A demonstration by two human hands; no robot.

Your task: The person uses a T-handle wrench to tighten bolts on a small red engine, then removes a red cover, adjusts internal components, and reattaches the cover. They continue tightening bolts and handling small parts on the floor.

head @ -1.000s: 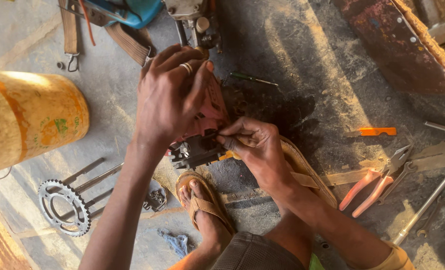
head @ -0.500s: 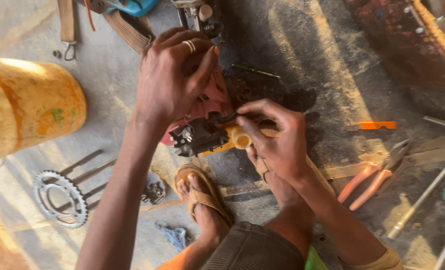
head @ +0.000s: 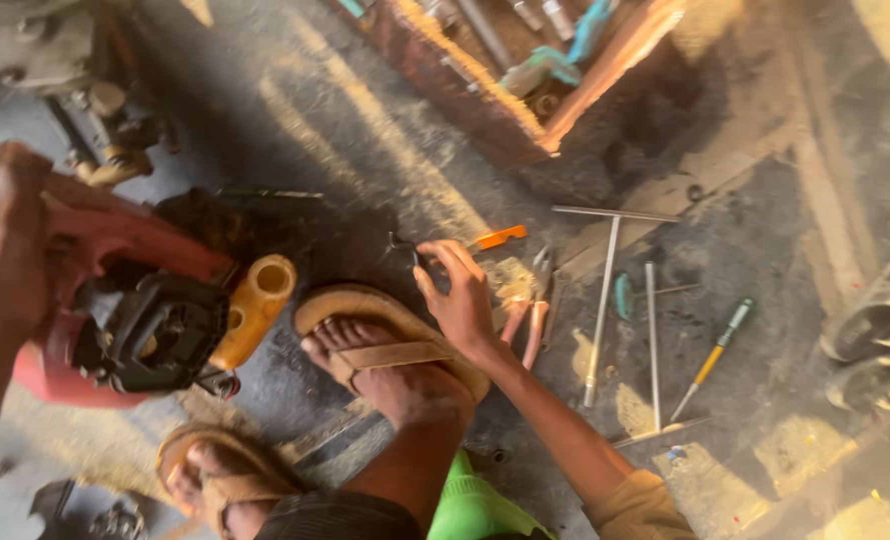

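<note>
Change: the right hand (head: 462,300) has left the red-and-black machine part (head: 135,320) and reached out to the floor (head: 365,150), fingers pinched on a small dark bent tool (head: 402,243).
Part: held up at left by the left hand (head: 5,270), fingers closed on its red cover.
Meaning: probably a change of tool.
Unclear: left hand cut off by the frame; the tool's kind too small to tell.

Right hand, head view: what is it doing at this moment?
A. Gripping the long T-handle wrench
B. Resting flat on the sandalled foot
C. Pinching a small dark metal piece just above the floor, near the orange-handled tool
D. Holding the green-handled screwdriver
C. The right hand has thumb and fingertips closed on a small dark metal piece beside the orange-handled tool; the T-handle wrench and green-handled screwdriver lie untouched on the floor.
</note>
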